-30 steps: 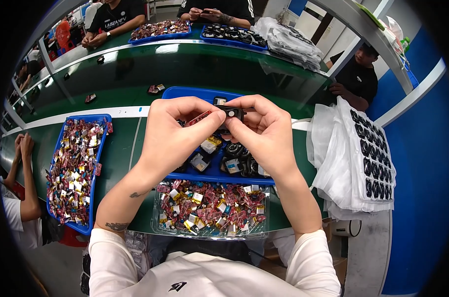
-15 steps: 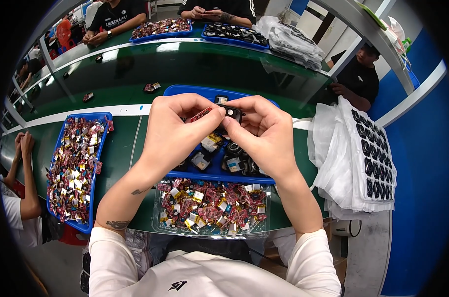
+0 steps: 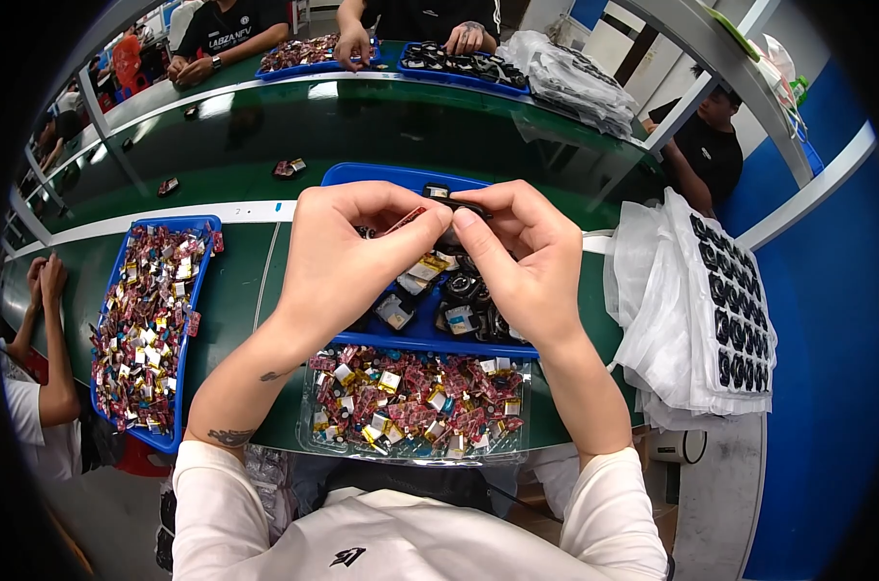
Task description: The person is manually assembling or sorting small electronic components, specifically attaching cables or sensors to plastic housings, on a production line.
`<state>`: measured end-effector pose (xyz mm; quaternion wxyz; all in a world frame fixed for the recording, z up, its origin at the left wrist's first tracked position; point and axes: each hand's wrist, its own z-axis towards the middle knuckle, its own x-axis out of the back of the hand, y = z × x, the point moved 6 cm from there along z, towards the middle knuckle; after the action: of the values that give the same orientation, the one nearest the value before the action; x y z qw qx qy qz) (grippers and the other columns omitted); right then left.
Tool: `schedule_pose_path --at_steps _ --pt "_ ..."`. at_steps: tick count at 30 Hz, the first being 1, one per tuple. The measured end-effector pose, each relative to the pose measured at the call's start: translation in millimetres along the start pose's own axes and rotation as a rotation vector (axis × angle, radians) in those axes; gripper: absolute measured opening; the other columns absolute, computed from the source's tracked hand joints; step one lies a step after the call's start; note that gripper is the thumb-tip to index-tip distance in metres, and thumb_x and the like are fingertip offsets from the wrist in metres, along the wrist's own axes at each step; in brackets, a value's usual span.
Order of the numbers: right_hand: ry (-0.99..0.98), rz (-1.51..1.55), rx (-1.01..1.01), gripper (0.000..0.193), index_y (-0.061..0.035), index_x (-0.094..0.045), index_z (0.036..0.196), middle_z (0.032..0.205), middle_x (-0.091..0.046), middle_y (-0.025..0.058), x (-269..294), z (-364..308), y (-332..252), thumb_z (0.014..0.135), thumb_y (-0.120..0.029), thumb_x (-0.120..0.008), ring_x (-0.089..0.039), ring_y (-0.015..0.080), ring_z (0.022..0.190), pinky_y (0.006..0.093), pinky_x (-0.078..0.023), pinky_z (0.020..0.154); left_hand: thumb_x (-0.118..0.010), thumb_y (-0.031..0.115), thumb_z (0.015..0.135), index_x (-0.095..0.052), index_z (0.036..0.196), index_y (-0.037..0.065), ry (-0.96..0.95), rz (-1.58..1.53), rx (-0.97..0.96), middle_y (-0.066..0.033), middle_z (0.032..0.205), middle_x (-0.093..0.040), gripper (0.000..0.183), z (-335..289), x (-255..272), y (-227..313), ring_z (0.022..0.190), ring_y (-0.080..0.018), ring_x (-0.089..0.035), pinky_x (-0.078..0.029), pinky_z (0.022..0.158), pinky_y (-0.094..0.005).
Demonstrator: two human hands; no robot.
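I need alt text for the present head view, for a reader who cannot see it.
A person's left hand and right hand hold a small black part and a red board over a blue tray of black pieces. Nearer lies a clear tray of red boards; another blue tray stands left, and white sheets lie right.

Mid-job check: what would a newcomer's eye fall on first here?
Probably the left hand with a red board and the right hand with a black part, meeting mid-picture above the blue tray. Next, the colourful heap of parts in the clear tray nearest the body. Then, at right, white sheets bearing rows of black pieces.
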<state>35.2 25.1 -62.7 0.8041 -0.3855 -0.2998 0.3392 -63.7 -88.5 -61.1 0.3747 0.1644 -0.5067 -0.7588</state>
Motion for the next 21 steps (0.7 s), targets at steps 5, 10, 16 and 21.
schedule_pose_path --at_steps 5,10,16,21 --pt "0.08 0.427 -0.021 0.013 0.0029 -0.059 0.097 0.083 -0.066 0.0061 19 10 7 0.089 -0.008 -0.059 -0.06 0.0057 0.073 0.0189 -0.047 0.068 -0.063 0.009 0.087 -0.068 0.086 -0.005 -0.061 -0.06 -0.074 -0.0095 0.076 -0.067 0.015 -11 9 31 0.069 -0.0119 -0.065 -0.049 0.059 -0.0202" --pt "-0.071 0.753 -0.025 0.02 0.0021 -0.053 0.108 0.099 -0.066 0.0131 12 10 5 0.093 -0.01 -0.054 -0.065 0.0177 0.093 0.0308 -0.052 0.084 -0.062 0.003 0.087 -0.065 0.1 -0.006 -0.127 -0.078 -0.028 -0.0092 0.091 -0.068 0.017 -8 5 24 0.085 -0.0113 -0.064 -0.049 0.076 -0.0221" --pt "-0.069 0.777 -0.048 0.02 0.0014 -0.051 0.109 0.1 -0.065 0.0164 5 10 3 0.095 -0.012 -0.052 -0.065 0.0208 0.096 0.0326 -0.051 0.086 -0.068 0.0 0.081 -0.066 0.097 -0.006 -0.2 -0.075 -0.071 -0.0093 0.092 -0.068 0.017 -9 -2 21 0.085 -0.0118 -0.063 -0.05 0.079 -0.0244" --pt "-0.101 0.766 -0.101 0.02 0.002 -0.049 0.11 0.104 -0.065 0.0198 -4 7 5 0.095 -0.011 -0.051 -0.065 0.0209 0.095 0.0313 -0.051 0.085 -0.071 0.004 0.078 -0.069 0.086 -0.003 -0.13 -0.093 -0.123 -0.0045 0.077 -0.067 0.011 -8 0 20 0.069 -0.0069 -0.059 -0.047 0.063 -0.0207"
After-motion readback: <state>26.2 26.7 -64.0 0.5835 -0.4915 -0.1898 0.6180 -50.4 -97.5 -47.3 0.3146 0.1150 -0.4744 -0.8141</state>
